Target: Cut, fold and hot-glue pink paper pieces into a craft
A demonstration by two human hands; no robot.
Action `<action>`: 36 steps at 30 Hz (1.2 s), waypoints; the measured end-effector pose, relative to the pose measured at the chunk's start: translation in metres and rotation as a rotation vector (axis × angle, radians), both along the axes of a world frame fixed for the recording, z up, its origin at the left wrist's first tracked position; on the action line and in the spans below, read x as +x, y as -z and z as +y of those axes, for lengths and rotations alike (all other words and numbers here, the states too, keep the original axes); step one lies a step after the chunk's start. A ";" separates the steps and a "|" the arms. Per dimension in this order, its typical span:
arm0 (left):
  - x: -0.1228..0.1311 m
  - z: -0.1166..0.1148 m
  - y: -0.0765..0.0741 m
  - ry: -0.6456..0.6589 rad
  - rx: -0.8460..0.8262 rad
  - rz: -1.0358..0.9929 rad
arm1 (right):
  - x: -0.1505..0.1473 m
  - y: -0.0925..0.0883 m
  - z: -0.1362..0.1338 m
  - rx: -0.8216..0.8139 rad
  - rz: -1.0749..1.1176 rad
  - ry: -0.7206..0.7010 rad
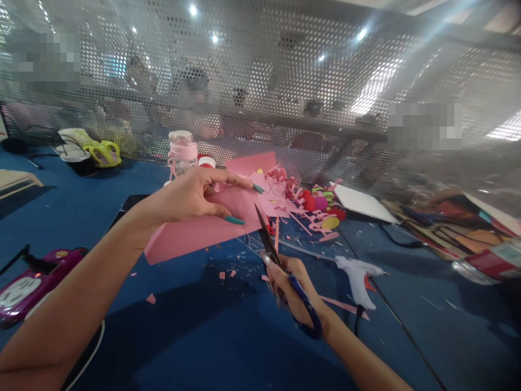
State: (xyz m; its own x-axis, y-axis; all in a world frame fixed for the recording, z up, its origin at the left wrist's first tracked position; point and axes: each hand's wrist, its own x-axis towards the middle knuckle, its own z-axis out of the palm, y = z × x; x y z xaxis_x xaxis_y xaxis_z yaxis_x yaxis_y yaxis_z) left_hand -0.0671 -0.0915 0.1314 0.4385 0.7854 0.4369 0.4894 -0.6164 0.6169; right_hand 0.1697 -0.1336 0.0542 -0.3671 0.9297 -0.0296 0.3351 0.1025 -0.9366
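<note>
My left hand [195,193], with long green nails, is on a sheet of pink paper [183,241]. Its thumb and index finger are spread along the sheet, and the other fingers are mostly hidden. The paper's near edge slants across the blue table. My right hand [291,279] grips a pair of scissors [303,307] by blue handles. Their dark blades point up and away, close to the paper's right edge. A lighter pink piece [274,188] with drawn circles lies just past my left fingertips. Whether the blades touch any paper cannot be made out.
Pink scraps [280,176] and colourful round pieces [321,202] are heaped behind. A white glue gun [360,277] lies right, near a plastic bottle [488,263]. A pink-lidded bottle [183,149] stands behind my left hand. A purple power strip [44,279] lies left. Perforated metal [260,70] borders the table.
</note>
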 end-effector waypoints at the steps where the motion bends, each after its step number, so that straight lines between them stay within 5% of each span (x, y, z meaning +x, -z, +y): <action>1: 0.000 0.000 0.000 0.003 0.002 -0.002 | 0.000 0.000 0.000 -0.009 0.004 -0.003; 36: 0.001 0.001 -0.001 0.042 -0.042 -0.052 | -0.003 0.001 -0.002 -0.035 0.017 0.034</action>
